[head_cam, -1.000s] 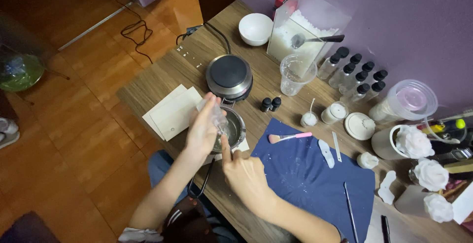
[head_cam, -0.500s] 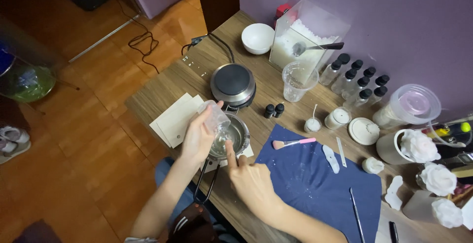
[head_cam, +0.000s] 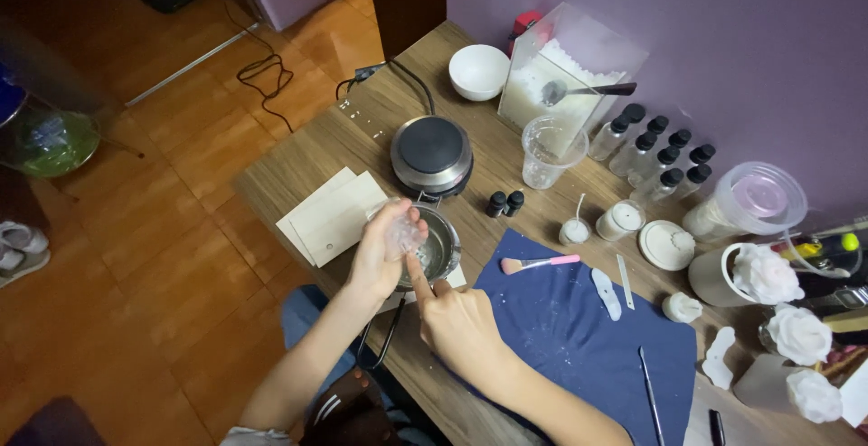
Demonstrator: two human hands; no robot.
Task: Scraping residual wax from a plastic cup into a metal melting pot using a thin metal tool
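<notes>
Head view, lower centre of the frame: the right hand [head_cam: 463, 324] rests over the near edge of the wooden surface [head_cam: 307, 161], its forefinger stretched up to the rim of a small metal pot [head_cam: 436, 245] while the other fingers curl loosely together, holding nothing. Just left of it, the left hand [head_cam: 378, 256] has its fingers clamped round a small clear plastic cup [head_cam: 402, 231], tilted over the pot's left rim. The pot's dark wire handle [head_cam: 378, 346] runs down past the surface's edge toward the person's lap.

To the left of the pot lie pale cards [head_cam: 330, 215]. To the right a dark blue cloth [head_cam: 579, 328] carries a pink-handled brush [head_cam: 535, 263] and a thin metal tool [head_cam: 649, 390].

Just beyond the pot, mid-frame, stands a round hot plate [head_cam: 431, 152], with two small black-capped vials [head_cam: 504, 203] to its right, and further right two small white candles [head_cam: 597, 224].

Toward the top of the frame are a tall clear cup [head_cam: 547, 150], a cluster of black-capped bottles [head_cam: 655, 152], a white bowl [head_cam: 478, 71] and a clear box of white flakes [head_cam: 565, 80] with a spoon [head_cam: 579, 91] lying across it. White flower shapes [head_cam: 778, 306] sit at the right edge.
</notes>
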